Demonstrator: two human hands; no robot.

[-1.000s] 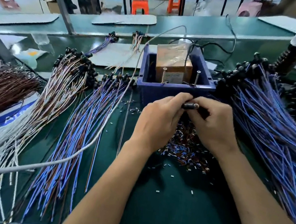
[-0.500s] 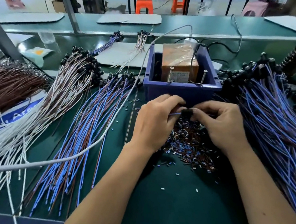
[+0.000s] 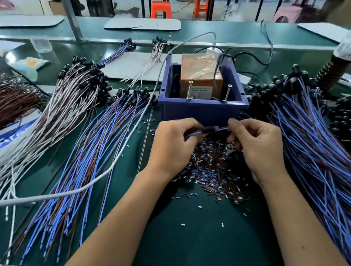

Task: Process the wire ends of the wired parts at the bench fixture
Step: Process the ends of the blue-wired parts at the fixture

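While the left hand (image 3: 171, 146) pinches its wires, the right hand (image 3: 256, 149) pinches the wired part (image 3: 210, 130) between them

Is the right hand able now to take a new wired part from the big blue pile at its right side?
Probably not at once: the right hand pinches the wires of the black part that both hands hold. The blue wire pile lies beside it, unobstructed.

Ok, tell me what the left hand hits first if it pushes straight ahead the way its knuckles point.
Most likely the near wall of the blue bin, which sits just beyond the left hand as it pinches the wired part. The gap between them is hard to judge from this one view.
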